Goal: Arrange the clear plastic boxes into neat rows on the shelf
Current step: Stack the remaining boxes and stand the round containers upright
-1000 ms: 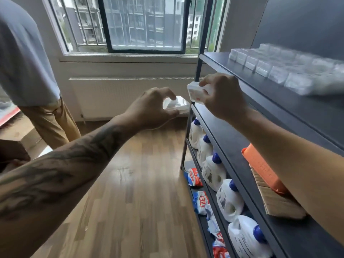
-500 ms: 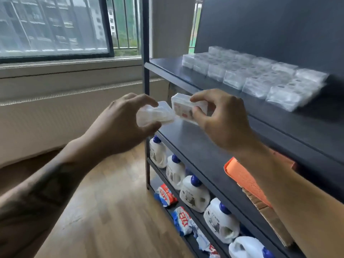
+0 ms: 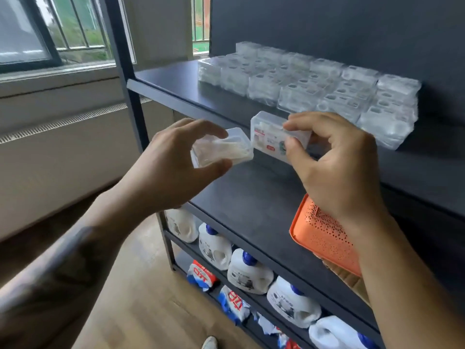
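The left hand (image 3: pixel 173 157) pinches a clear box (image 3: pixel 221 151). The right hand (image 3: pixel 337 167) pinches a labelled box (image 3: pixel 270 139) just right of it, near the stacked boxes (image 3: pixel 314 89) on the shelf (image 3: pixel 176 79).

An orange perforated basket (image 3: pixel 324 238) lies tilted on the middle level, over a brown woven item that is partly hidden. On the level below, white jugs with blue caps (image 3: pixel 249 270) stand in a row. Red, white and blue packets (image 3: pixel 201 274) lie on the lowest level, above the wood floor (image 3: pixel 141 311). A barred window (image 3: pixel 73 28) is at upper left.
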The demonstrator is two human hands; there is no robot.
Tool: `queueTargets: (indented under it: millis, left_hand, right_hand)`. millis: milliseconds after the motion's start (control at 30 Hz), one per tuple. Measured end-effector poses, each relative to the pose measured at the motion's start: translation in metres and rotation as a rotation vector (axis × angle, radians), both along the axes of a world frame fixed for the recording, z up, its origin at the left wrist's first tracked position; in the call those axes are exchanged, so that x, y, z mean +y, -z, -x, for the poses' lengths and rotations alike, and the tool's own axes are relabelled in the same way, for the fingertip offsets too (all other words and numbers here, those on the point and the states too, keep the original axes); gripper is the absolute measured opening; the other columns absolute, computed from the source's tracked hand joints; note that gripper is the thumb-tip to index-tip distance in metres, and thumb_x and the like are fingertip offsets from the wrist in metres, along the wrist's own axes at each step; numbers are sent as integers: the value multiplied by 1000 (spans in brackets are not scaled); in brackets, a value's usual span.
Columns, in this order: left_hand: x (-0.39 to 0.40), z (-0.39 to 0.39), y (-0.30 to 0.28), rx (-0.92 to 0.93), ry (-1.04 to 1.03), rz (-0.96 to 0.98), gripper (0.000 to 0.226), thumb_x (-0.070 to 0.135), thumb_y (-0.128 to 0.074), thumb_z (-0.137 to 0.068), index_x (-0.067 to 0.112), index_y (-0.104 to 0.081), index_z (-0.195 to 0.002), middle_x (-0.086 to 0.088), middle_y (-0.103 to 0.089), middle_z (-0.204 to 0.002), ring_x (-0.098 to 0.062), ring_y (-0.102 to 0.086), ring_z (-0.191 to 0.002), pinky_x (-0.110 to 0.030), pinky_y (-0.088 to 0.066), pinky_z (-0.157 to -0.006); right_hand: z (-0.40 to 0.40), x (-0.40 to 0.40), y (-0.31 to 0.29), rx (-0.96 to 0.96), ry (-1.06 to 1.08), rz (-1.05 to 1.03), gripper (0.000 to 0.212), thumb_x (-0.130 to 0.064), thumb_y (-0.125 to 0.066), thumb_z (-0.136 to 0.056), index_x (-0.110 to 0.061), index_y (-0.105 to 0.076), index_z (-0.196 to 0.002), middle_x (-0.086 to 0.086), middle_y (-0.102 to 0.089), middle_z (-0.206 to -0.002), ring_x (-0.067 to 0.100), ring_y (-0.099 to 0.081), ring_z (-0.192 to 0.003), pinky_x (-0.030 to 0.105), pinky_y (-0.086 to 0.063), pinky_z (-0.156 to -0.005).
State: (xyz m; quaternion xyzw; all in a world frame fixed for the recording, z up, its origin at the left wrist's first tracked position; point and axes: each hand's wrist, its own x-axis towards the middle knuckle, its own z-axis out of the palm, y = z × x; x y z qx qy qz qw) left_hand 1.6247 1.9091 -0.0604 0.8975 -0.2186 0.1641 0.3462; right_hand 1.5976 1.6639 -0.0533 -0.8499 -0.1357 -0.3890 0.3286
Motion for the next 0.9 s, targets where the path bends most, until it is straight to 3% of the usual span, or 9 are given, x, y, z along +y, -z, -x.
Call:
queueTargets:
  millis: [67, 167, 233, 433, 533, 633, 800, 900]
  left_hand:
    - [-5, -23, -5, -39, 17, 10, 43, 51, -73, -84, 39, -65, -125, 14, -64, -118, -6, -60, -97, -34, -52, -87]
    - [-14, -62, -16, -58, 34, 7, 41, 49, -74, -85, 40, -65, -124, 20, -60, -113, 5, -56, -90, -10, -40, -73]
    - [-20, -89, -19, -67, 76, -26, 41, 48, -74, -86, 41, -64, -125, 21, -59, -117, 2, -56, -90, -7, -37, -72]
    - [-40, -163, -21, -34, 255, -79, 41, 51, -71, -87, 40, -64, -126, 17, -62, -130, -7, -58, -112, -31, -49, -95]
    - [-50, -191, -16, 2, 336, -89, 39, 52, -72, -87, 42, -63, -124, 21, -63, -128, -8, -62, -108, -32, -52, -95]
    - [-54, -212, -11, 8, 400, -120, 39, 51, -71, -86, 44, -63, -124, 21, -63, -126, -11, -62, -109, -33, -51, -93]
    - [-48, -233, -9, -6, 465, -136, 39, 54, -66, -86, 46, -61, -124, 20, -62, -125, -15, -63, -108, -38, -51, -93]
    - [-45, -239, -8, -65, 483, -127, 37, 49, -66, -88, 43, -63, -124, 20, -60, -130, -15, -61, -117, -35, -47, -99]
  right_hand:
    - [-15, -5, -4, -5, 25, 2, 19, -12, -70, -91, -17, -78, -107, -9, -72, -111, 4, -66, -107, 28, -56, -92]
    - [-39, -15, -11, 60, 60, -40, 20, -14, -72, -90, -24, -78, -106, -14, -73, -108, 3, -67, -103, 28, -55, -91]
    - [-55, -21, -15, 121, 83, -60, 21, -16, -73, -90, -30, -78, -105, -18, -73, -106, 4, -68, -99, 32, -57, -89]
    - [-85, -37, -12, 166, 166, -109, 21, -16, -73, -91, -31, -77, -105, -22, -72, -107, 2, -68, -101, 35, -60, -88]
    - [-92, -46, -8, 194, 173, -197, 23, -13, -72, -92, -31, -77, -105, -19, -74, -103, 1, -70, -96, 28, -58, -87]
    - [-93, -48, -4, 214, 154, -259, 26, -10, -72, -92, -32, -75, -105, -17, -75, -103, 5, -71, -97, 32, -59, -88]
    - [-94, -46, -1, 265, 158, -189, 33, -6, -73, -91, -31, -70, -113, -18, -69, -117, 10, -68, -110, 36, -60, -89]
    - [-90, -41, 1, 280, 169, -151, 39, -4, -73, -89, -31, -66, -116, -16, -67, -122, 15, -67, -111, 37, -60, -87]
